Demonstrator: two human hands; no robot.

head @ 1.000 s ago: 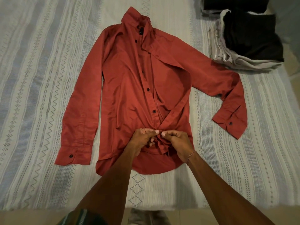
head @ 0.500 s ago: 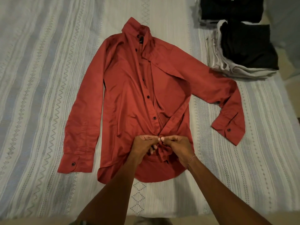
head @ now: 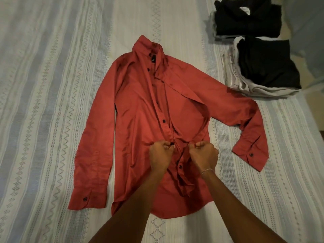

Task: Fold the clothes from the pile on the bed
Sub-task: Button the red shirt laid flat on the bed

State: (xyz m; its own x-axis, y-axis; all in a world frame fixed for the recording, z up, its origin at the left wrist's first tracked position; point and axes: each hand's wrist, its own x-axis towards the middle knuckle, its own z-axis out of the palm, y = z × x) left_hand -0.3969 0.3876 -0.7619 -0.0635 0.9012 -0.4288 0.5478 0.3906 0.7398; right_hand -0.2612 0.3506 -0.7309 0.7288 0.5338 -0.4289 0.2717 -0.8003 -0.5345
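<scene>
While flat on the bed (head: 52,85), red shirt (head: 136,106); left hand (head: 160,155), right hand (head: 203,154) pinching its placket.

The shirt (head: 140,106) lies flat at the middle of the bedspread (head: 43,85), collar at its far end, both hands (head: 160,155) on its lower front placket, left hand beside right hand (head: 204,154), with two stacks of folded clothes (head: 259,65) beyond its right sleeve.

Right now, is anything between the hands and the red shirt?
No. The left hand and right hand both already grip the red shirt at its front placket; the folded stacks lie apart at the far right.
</scene>
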